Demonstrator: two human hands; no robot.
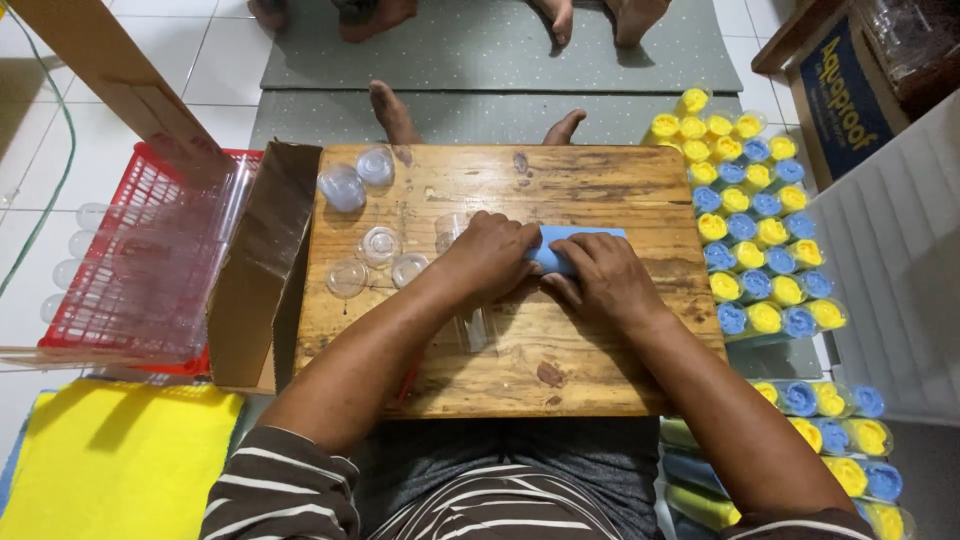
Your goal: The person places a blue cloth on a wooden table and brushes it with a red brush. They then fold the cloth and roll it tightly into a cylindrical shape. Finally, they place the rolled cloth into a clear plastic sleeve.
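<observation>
Overhead view of a low wooden board (560,370) at which a person works. The left hand (487,255) and right hand (606,280) meet near the board's centre, both closed over a light-blue cloth (580,238). The cloth is partly rolled; only its far flat edge and a short rolled end show between the hands, the rest being covered by fingers. A clear plastic tube (470,328) lies under the left wrist, hard to make out against the wood. Clear plastic lids (378,243) lie loose on the board's left part. Left of the board stand an open cardboard box (262,265) and a red mesh basket (140,260) blurred by clear plastic. Right of it, capped tubes holding yellow and blue cloth rolls (755,240) lie in rows, the lower group cut off by the frame. Bare feet (395,112) show beyond the board.
</observation>
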